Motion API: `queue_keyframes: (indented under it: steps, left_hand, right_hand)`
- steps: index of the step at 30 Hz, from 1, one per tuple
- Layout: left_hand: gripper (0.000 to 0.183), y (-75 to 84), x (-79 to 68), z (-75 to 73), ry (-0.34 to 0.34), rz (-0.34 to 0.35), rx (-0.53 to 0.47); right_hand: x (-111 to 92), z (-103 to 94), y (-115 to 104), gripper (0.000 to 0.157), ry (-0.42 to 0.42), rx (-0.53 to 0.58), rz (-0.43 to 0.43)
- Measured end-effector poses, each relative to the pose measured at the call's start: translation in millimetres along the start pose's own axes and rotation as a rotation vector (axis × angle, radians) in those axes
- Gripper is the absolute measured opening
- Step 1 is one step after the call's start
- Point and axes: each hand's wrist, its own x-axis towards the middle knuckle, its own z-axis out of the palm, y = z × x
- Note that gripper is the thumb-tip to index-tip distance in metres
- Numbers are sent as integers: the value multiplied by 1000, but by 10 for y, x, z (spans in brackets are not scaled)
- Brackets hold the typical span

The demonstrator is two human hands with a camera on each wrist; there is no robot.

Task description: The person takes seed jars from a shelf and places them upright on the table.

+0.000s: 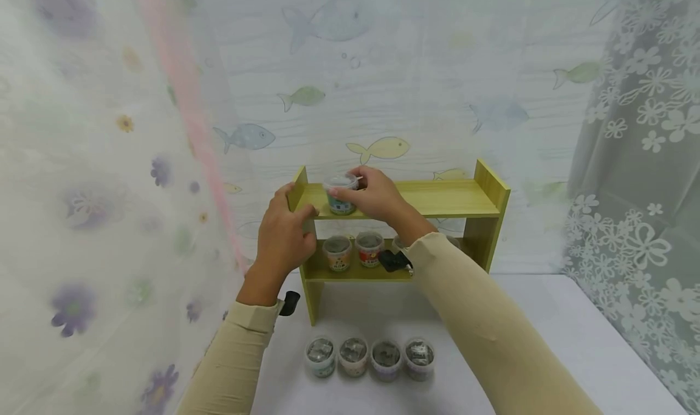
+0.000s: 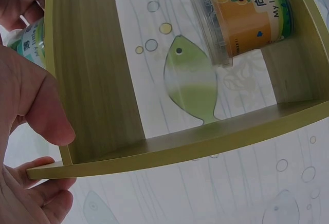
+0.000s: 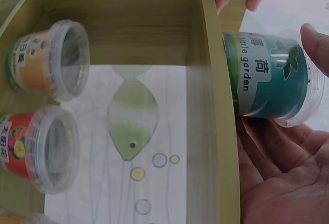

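A small two-tier wooden shelf (image 1: 437, 199) stands in front of me. At the left end of its top board is a clear-lidded plastic cup (image 1: 340, 203) with a teal "little garden" label (image 3: 280, 77). My right hand (image 1: 377, 193) holds this cup near its lid, thumb on one side and fingers on the other. The cup's base meets the board. My left hand (image 1: 284, 236) grips the shelf's upper left corner, thumb at the front edge and fingers around the side panel (image 2: 169, 154). On the lower board sit an orange-labelled cup (image 1: 337, 254) and a red-labelled cup (image 1: 369, 251).
More cups stand farther right on the lower board, partly hidden by my right forearm. On the white tabletop (image 1: 525, 318), several lidded cups (image 1: 353, 357) form a row before the shelf. Behind hangs a fish-patterned curtain (image 1: 437, 68); a flowered sheet (image 1: 98, 220) covers the left side.
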Motion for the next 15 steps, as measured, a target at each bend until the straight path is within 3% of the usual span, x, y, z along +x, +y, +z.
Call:
queue_keyframes:
  steps: [15]
  left_hand:
    - [32,20,-2,-10,-10,-24,-5]
  right_hand:
    - [-176,-172,77,69,-26,17,-36]
